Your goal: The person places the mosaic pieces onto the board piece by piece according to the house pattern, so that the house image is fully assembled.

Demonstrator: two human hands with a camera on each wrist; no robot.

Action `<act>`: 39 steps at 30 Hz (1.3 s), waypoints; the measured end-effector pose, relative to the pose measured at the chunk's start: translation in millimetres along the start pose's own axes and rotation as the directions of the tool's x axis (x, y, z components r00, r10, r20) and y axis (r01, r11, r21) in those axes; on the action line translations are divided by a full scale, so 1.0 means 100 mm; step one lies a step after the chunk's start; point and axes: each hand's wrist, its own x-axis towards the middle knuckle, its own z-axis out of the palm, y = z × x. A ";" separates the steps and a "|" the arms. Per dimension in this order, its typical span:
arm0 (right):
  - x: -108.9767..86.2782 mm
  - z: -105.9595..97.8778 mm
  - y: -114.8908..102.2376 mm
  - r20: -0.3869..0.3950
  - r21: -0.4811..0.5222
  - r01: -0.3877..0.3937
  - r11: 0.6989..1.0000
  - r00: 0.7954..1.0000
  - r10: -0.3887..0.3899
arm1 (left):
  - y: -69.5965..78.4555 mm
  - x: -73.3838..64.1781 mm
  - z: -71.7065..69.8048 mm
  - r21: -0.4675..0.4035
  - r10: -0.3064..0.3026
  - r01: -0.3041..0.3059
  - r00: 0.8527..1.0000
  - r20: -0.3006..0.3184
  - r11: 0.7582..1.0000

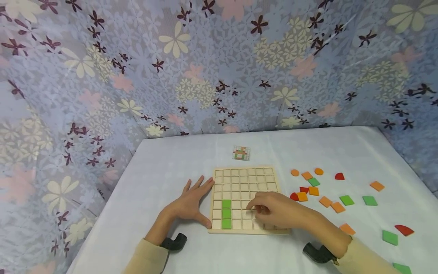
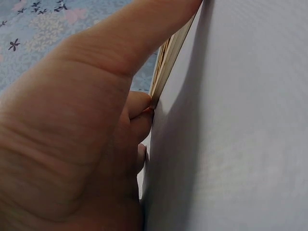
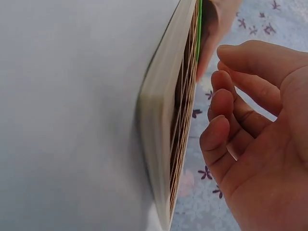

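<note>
A wooden grid board (image 1: 245, 231) lies on the white-covered table, with three green square tiles (image 1: 226, 214) stacked in a column of cells near its left side. Spread wide, my left hand (image 1: 188, 203) touches the board's left edge with thumb and fingertips. Over the lower right cells hovers my right hand (image 1: 273, 207), its fingers loosely bent. In the right wrist view the fingers (image 3: 222, 103) stand apart from the board, and no tile shows among them.
Right of the board lie scattered orange squares (image 1: 338, 207), orange discs (image 1: 295, 172), green pieces (image 1: 390, 237) and red wedges (image 1: 404, 230). A small patterned card (image 1: 241, 153) sits behind the board. Floral cloth (image 1: 219, 76) hangs beyond the table.
</note>
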 end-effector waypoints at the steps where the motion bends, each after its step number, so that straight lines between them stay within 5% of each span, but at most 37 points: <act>1: -0.03 -0.01 0.02 -0.001 0.002 -0.011 1.000 1.000 0.011 | 0.01 0.00 0.01 0.001 -0.005 0.005 1.000 0.002 1.000; 31: -0.58 -0.37 0.40 -0.098 -0.059 -0.189 0.980 0.978 0.183 | -0.07 0.07 -0.05 -0.012 0.004 -0.004 1.000 0.023 1.000; 39: -0.67 -0.48 0.47 -0.114 -0.076 -0.273 0.959 0.958 0.264 | -0.06 0.05 -0.08 -0.024 0.011 -0.011 1.000 0.016 1.000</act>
